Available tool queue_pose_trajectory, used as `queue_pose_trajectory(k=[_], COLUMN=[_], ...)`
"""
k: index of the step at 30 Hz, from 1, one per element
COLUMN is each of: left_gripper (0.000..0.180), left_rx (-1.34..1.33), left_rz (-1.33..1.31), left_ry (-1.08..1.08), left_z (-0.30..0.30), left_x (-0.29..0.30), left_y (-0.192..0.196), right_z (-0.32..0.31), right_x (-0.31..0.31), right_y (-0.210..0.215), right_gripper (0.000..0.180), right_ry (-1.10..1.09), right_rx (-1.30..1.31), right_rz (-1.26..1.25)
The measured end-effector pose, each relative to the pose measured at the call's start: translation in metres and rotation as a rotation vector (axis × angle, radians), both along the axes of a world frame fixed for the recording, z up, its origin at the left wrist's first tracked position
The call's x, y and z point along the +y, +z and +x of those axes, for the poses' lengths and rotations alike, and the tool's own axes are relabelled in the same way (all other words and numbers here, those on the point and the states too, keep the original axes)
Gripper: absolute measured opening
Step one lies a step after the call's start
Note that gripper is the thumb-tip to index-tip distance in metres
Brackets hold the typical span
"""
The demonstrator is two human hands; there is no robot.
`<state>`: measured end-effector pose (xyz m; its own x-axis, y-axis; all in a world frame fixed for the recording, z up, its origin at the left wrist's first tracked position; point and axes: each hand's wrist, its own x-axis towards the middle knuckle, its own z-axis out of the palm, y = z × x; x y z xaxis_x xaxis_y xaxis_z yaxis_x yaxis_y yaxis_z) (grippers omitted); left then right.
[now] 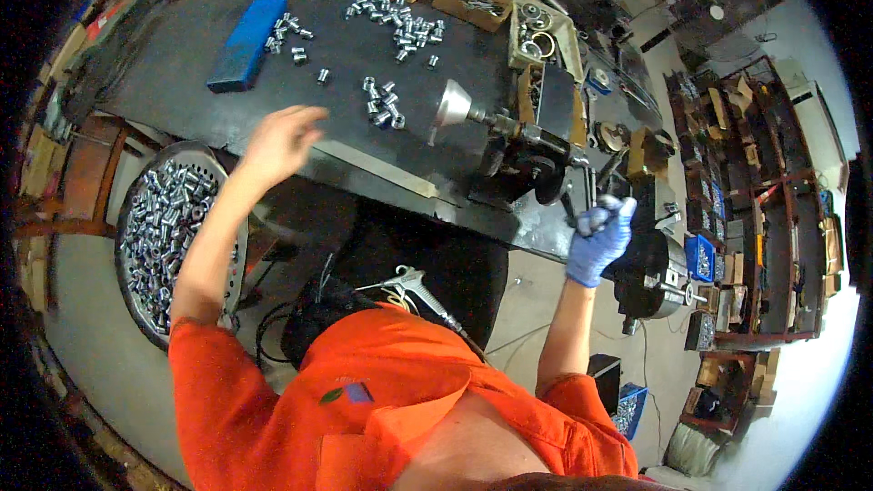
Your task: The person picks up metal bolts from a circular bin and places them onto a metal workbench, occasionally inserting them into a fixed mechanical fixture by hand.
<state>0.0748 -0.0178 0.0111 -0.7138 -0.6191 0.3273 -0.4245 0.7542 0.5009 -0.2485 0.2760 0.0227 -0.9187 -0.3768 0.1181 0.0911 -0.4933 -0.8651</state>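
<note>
Our bare left hand (277, 138), fingers spread, hovers just short of the metal sleeves (383, 102); our gloved right hand (598, 238) grips the machine's handle (582, 189).

The bare left hand (277, 136) is hovering open over the dark workbench (182, 55) near small metal sleeves (383, 102). The blue-gloved right hand (600, 238) is gripping a machine handle (589, 189) beside a metal cone (449, 107).

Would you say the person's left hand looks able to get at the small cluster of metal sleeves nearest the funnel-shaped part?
Probably yes: the left hand hovers bare just beside the cluster of metal sleeves, with only bare benchtop between them.
</note>
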Motion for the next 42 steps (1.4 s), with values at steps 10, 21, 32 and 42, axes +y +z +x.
queue_pose_trajectory(k=[10,21,32,42], left_gripper=[0.020,0.020,0.021,0.022], left_rx=[-0.330,0.526,0.539,0.512], left_rz=[-0.151,0.993,0.929,1.064], left_ry=[-0.112,-0.473,-0.535,-0.439], left_z=[-0.081,-0.094,-0.109,-0.108], left_x=[-0.042,0.012,0.001,0.009], left_y=[-0.044,0.029,0.023,0.033], right_z=[-0.027,-0.026,-0.013,-0.022], right_x=[-0.020,-0.020,-0.015,-0.025], right_y=[-0.060,-0.058,-0.038,0.034], right_gripper=[0.036,0.037,0.037,0.046], right_ry=[-0.008,0.039,0.024,0.067], right_rx=[-0.155,-0.202,-0.232,-0.010], right_rz=[0.077,0.067,0.100,0.034])
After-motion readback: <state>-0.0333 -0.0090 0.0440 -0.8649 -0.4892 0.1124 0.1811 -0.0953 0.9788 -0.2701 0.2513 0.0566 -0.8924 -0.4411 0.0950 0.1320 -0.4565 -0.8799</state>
